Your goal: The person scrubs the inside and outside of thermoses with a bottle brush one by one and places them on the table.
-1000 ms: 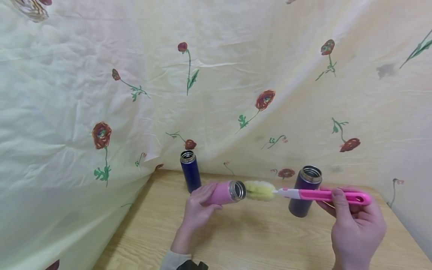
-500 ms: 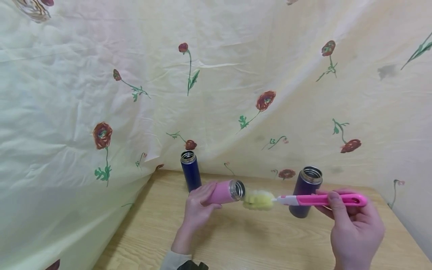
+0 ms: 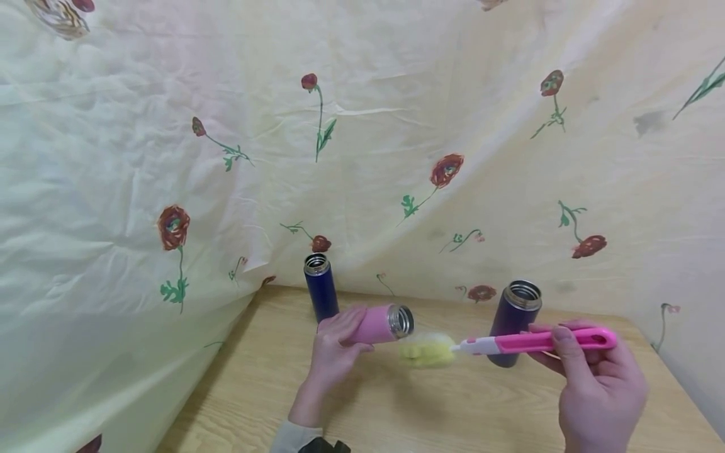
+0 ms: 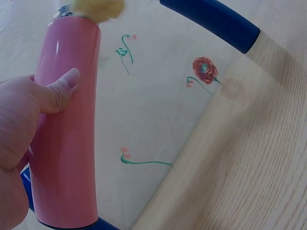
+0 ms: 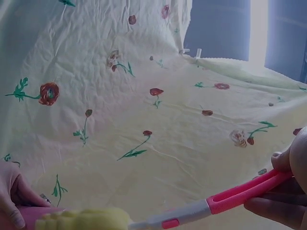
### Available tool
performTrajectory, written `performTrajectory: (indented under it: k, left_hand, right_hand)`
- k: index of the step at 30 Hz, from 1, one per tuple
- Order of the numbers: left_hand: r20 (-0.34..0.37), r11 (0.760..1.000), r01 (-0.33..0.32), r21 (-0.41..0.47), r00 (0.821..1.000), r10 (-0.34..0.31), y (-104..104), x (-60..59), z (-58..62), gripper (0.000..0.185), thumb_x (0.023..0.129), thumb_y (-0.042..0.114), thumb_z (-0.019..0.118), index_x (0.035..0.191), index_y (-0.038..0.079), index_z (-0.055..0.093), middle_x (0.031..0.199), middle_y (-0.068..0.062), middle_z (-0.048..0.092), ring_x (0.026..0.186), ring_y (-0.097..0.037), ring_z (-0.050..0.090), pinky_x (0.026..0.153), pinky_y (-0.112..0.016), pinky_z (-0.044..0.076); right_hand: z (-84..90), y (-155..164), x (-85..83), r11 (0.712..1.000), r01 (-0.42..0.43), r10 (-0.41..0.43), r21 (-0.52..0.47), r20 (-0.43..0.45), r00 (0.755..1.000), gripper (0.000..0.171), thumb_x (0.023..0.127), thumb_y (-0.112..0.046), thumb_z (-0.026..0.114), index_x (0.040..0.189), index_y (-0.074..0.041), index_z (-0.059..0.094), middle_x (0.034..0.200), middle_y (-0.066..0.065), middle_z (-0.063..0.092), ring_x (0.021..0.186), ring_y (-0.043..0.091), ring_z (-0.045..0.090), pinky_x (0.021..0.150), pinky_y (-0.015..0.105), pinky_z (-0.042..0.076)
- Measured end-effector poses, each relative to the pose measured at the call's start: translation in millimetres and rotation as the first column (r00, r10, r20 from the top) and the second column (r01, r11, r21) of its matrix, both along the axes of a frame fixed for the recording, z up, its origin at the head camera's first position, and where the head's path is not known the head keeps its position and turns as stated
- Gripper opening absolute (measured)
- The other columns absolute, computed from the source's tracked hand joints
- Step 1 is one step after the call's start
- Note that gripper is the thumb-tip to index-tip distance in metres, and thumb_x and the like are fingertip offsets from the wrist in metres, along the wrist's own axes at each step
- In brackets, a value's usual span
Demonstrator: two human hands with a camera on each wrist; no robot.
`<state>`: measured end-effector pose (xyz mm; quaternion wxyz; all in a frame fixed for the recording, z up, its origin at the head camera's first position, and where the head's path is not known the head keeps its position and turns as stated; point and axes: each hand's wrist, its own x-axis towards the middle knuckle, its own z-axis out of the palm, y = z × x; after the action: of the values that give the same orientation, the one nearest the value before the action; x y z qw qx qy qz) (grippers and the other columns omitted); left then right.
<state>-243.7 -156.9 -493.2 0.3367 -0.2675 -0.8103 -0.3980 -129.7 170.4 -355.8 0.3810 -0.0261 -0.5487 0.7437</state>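
My left hand (image 3: 335,346) grips a pink thermos bottle (image 3: 374,323) round its body, tilted on its side above the table with its steel mouth facing right. In the left wrist view the thumb lies across the pink wall. My right hand (image 3: 600,384) holds a bottle brush (image 3: 527,341) by its pink handle, thumb on top. The brush's yellow sponge head (image 3: 427,352) is outside the bottle, just below and to the right of the mouth. From the right wrist view, the sponge overlaps the bottle's end, and whether they touch is unclear.
A blue thermos bottle (image 3: 321,289) without a lid stands upright behind my left hand. Another dark blue one (image 3: 514,314), also lidless, stands behind the brush handle. The wooden table (image 3: 255,390) ends at a flower-printed cloth (image 3: 362,189) at the back and sides.
The sponge head has moved down and slightly left, from level with the pink bottle's mouth to below it. The brush now tilts downward to the left. Left hand and bottle stay nearly still.
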Motion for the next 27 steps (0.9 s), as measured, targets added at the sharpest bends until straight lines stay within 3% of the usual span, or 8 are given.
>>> performTrajectory:
  k: [3,10,14,16,18,21,23,27]
  left_hand:
    - [0.011,1.0,0.004,0.003,1.0,-0.005,-0.1,0.1,0.3,0.078,0.064,0.001,0.1,0.136,0.004,0.073,0.139,-0.012,0.07,0.128,-0.031,0.068,0.111,-0.057,0.051]
    - [0.039,0.999,0.015,0.048,0.999,-0.017,0.1,1.2,1.3,0.077,0.064,0.001,0.1,0.137,0.005,0.073,0.138,-0.012,0.07,0.128,-0.033,0.068,0.108,-0.065,0.05]
    - [0.128,0.99,0.045,0.137,0.99,-0.063,0.6,4.1,4.1,0.075,0.068,-0.002,0.098,0.138,0.005,0.072,0.14,-0.014,0.069,0.131,-0.034,0.065,0.114,-0.057,0.048]
    - [0.194,0.978,0.061,0.201,0.976,-0.1,1.5,5.7,5.1,0.074,0.071,-0.002,0.096,0.14,0.005,0.071,0.141,-0.015,0.068,0.132,-0.035,0.064,0.114,-0.054,0.048]
    - [0.262,0.961,0.058,0.272,0.956,-0.132,3.1,8.2,6.9,0.072,0.075,0.001,0.095,0.142,0.005,0.069,0.141,-0.015,0.068,0.132,-0.035,0.064,0.111,-0.053,0.05]
    - [0.344,0.923,0.051,0.381,0.919,-0.193,9.1,10.8,11.0,0.068,0.08,0.005,0.093,0.143,0.004,0.067,0.142,-0.015,0.067,0.128,-0.035,0.066,0.106,-0.053,0.054]
    - [0.376,0.892,0.062,0.447,0.892,-0.25,13.8,12.8,13.5,0.066,0.085,0.006,0.09,0.145,0.0,0.064,0.141,-0.018,0.067,0.125,-0.036,0.068,0.104,-0.051,0.057]
    - [0.429,0.838,0.097,0.537,0.824,-0.37,25.0,16.9,16.7,0.063,0.092,0.003,0.082,0.149,-0.006,0.056,0.142,-0.024,0.063,0.122,-0.038,0.069,0.102,-0.039,0.058]
  right_hand:
    - [-0.7,0.1,-1.0,0.997,-0.049,0.045,-0.056,-0.081,0.996,0.017,0.097,0.009,0.069,0.108,0.021,0.062,0.094,0.021,0.079,0.082,0.023,0.08,0.068,0.035,0.063]
    - [-1.9,-1.1,-1.5,0.989,-0.056,0.035,-0.133,-0.161,0.986,0.014,0.098,0.01,0.068,0.104,0.021,0.061,0.091,0.024,0.078,0.08,0.026,0.08,0.065,0.037,0.063]
    - [-2.8,-1.5,-5.8,0.945,-0.154,0.045,-0.288,-0.353,0.935,0.013,0.097,0.015,0.065,0.102,0.024,0.058,0.09,0.032,0.074,0.079,0.035,0.08,0.063,0.042,0.062]
    - [-3.0,-1.2,-8.8,0.916,-0.185,0.016,-0.355,-0.43,0.903,0.014,0.097,0.016,0.065,0.103,0.024,0.056,0.09,0.035,0.072,0.079,0.039,0.079,0.063,0.045,0.061]
    - [-3.3,1.0,-11.9,0.893,-0.183,-0.019,-0.41,-0.442,0.897,0.019,0.097,0.013,0.066,0.106,0.024,0.054,0.092,0.037,0.071,0.08,0.041,0.078,0.064,0.047,0.061]
    - [-6.3,10.3,-16.4,0.829,-0.214,-0.025,-0.517,-0.416,0.909,0.025,0.098,0.01,0.067,0.116,0.018,0.052,0.1,0.038,0.071,0.083,0.043,0.078,0.066,0.049,0.061]
    - [-11.0,20.1,-19.3,0.767,-0.258,0.013,-0.587,-0.388,0.921,0.029,0.099,0.007,0.066,0.123,0.014,0.051,0.105,0.037,0.072,0.084,0.044,0.078,0.068,0.05,0.061]
    - [-27.1,43.3,-21.0,0.598,-0.401,0.178,-0.694,-0.372,0.911,0.023,0.104,-0.002,0.062,0.124,0.004,0.054,0.111,0.03,0.073,0.092,0.041,0.078,0.084,0.049,0.062]
